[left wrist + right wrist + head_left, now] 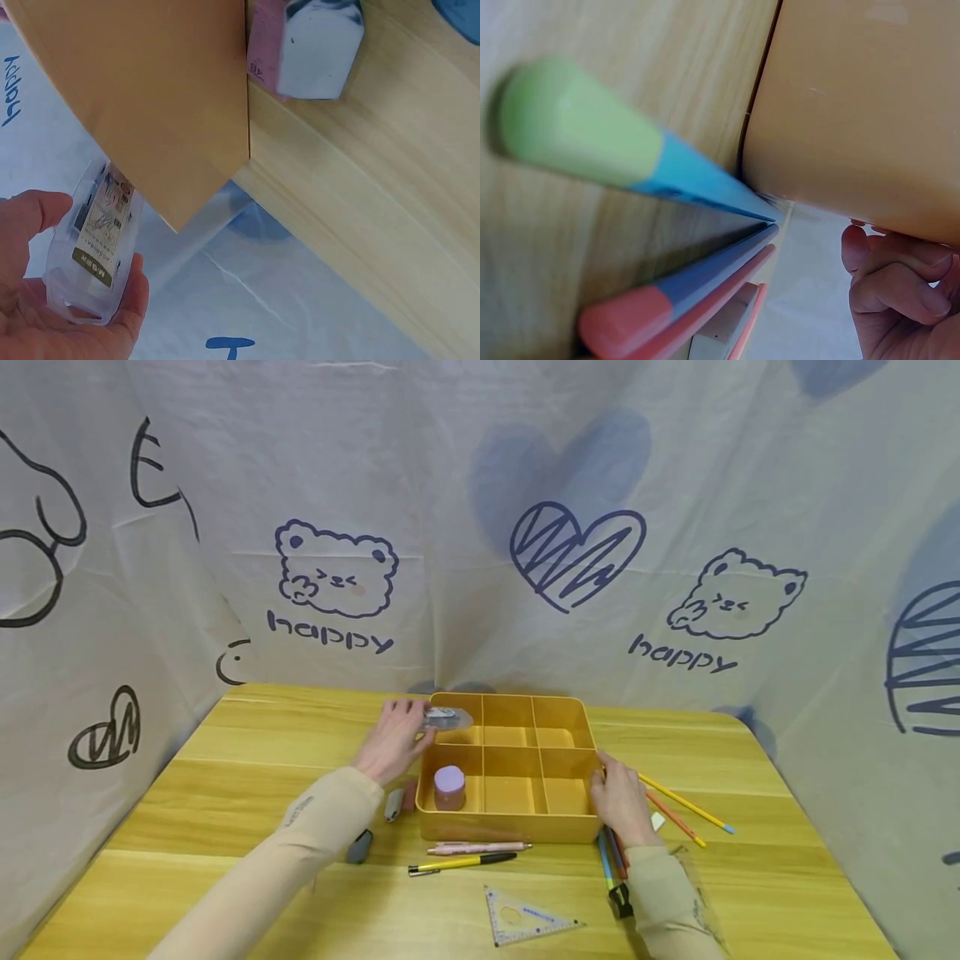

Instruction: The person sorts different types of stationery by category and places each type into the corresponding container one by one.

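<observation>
A yellow divided organizer box (pixel 506 825) with several compartments stands on the table. My left hand (pixel 396 739) holds a small clear plastic case (pixel 447 719) with a printed label above its back-left compartment. In the left wrist view, the case (pixel 96 244) lies between thumb and fingers; its contents are unclear. A purple-topped small container (pixel 449 787) stands in the front-left compartment. My right hand (pixel 622 800) grips the organizer's right rim, its fingers curled against the side in the right wrist view. Colored pencils (pixel 622 135) lie beside that wall.
A pink pen (pixel 480 847), a yellow-and-black pen (pixel 461 863) and a clear set square (pixel 525 918) lie in front. Erasers (pixel 393 805) sit left of the organizer; yellow and orange pencils (pixel 686 804) lie right. A printed cloth (pixel 465 527) hangs behind the table.
</observation>
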